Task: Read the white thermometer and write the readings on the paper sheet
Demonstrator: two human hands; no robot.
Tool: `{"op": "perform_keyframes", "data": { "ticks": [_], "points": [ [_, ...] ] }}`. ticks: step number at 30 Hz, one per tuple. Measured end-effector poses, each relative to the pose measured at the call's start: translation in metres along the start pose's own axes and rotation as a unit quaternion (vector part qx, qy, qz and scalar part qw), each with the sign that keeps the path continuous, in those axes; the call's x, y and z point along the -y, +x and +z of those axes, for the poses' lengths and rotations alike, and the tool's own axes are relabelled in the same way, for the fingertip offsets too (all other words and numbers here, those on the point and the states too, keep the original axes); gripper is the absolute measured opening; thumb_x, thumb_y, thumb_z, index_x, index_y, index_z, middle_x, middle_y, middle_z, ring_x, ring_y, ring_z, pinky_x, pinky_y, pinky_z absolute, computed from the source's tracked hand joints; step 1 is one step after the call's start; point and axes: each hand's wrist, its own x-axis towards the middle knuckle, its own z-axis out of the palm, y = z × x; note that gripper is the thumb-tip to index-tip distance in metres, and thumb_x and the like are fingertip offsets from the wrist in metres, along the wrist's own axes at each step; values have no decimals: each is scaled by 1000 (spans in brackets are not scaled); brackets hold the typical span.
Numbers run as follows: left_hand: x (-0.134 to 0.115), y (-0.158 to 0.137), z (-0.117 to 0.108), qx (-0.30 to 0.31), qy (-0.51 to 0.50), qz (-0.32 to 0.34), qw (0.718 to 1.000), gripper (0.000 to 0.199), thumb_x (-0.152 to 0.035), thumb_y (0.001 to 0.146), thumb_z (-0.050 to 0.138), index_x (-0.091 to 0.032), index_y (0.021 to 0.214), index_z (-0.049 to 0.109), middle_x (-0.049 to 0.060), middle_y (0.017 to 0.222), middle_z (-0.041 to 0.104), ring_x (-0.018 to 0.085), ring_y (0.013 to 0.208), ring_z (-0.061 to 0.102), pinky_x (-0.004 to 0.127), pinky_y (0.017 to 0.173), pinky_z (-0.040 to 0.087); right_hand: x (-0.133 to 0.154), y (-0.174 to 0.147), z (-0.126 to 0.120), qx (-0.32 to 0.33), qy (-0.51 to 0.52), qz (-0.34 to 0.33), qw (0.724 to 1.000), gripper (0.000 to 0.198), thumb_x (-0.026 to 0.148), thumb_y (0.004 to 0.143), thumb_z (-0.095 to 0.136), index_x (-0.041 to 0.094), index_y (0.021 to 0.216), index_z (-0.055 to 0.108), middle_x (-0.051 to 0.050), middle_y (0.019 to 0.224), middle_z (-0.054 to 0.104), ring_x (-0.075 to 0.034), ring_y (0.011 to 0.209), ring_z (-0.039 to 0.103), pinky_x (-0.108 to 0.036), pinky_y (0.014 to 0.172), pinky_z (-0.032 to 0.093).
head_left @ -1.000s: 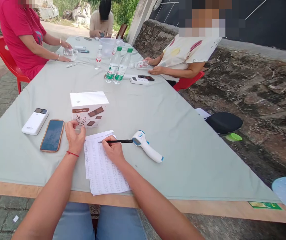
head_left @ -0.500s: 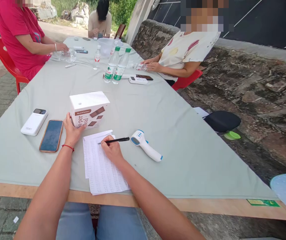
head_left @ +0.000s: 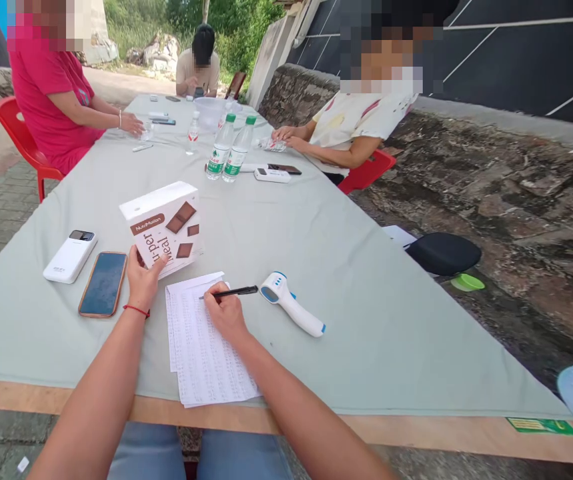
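My left hand [head_left: 145,273] grips the lower left part of a white and brown carton [head_left: 163,227], which is tilted, its printed face with chocolate pieces turned toward me. In my right hand [head_left: 225,312] is a black pen [head_left: 239,291], its tip over the upper part of a paper sheet [head_left: 211,370] filled with small handwriting. Another sheet lies partly under it. To the right of the pen rests a white and blue infrared thermometer [head_left: 291,303]. A smartphone [head_left: 103,284] in a brown case lies left of my left wrist.
Beyond the smartphone is a white power bank [head_left: 70,257]. Two green-capped water bottles [head_left: 220,148] stand mid-table, near a smaller bottle [head_left: 193,133] and a clear tub [head_left: 210,112]. Three people sit around the far part of the cloth-covered table [head_left: 391,333]. A black round object [head_left: 443,253] is beyond the right edge.
My left hand has tipped the carton, turning its printed face more toward me and leftward. The pen hand stays over the sheet. The view has shifted slightly.
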Motion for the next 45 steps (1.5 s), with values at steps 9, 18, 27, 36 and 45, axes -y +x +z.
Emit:
{"op": "perform_keyframes", "data": {
  "ticks": [9, 18, 27, 36, 45],
  "points": [
    [-5, -9, 1, 59, -38, -3, 998, 57, -49, 72, 74, -17, 116, 58, 11, 116, 67, 25, 105, 64, 38, 92, 51, 2, 1, -4, -9, 5, 3, 1000, 19, 41, 72, 47, 25, 62, 46, 4, 54, 48, -17, 57, 47, -28, 57, 38],
    [-3, -7, 2, 71, 20, 8, 997, 59, -50, 75, 71, -18, 121, 56, 11, 122, 64, 27, 113, 61, 40, 98, 48, -6, 5, -12, -29, -78, -44, 996, 17, 37, 78, 44, 25, 66, 46, 2, 58, 51, -19, 59, 50, -30, 61, 40],
    [-5, -4, 3, 66, 13, -15, 998, 56, -47, 77, 70, -17, 121, 55, 12, 124, 65, 27, 115, 61, 42, 100, 47, -25, 14, -48, 93, -246, -236, 936, 32, 47, 95, 47, 25, 102, 69, -6, 84, 67, -22, 77, 61, -35, 74, 43],
    [-9, -5, 2, 63, 17, -35, 997, 52, -43, 80, 69, -18, 122, 55, 11, 128, 63, 26, 118, 59, 40, 101, 47, -36, 22, -107, -123, -389, -49, 912, 47, 38, 74, 64, 18, 117, 61, -16, 117, 59, -34, 109, 56, -45, 88, 44],
    [-9, -5, 1, 47, 21, -41, 998, 53, -44, 78, 72, -17, 122, 57, 12, 127, 64, 28, 118, 59, 40, 100, 47, -26, 23, -132, -11, -355, 221, 908, 25, 30, 73, 58, 20, 95, 63, -11, 96, 67, -26, 88, 61, -33, 69, 41]
  ]
}}
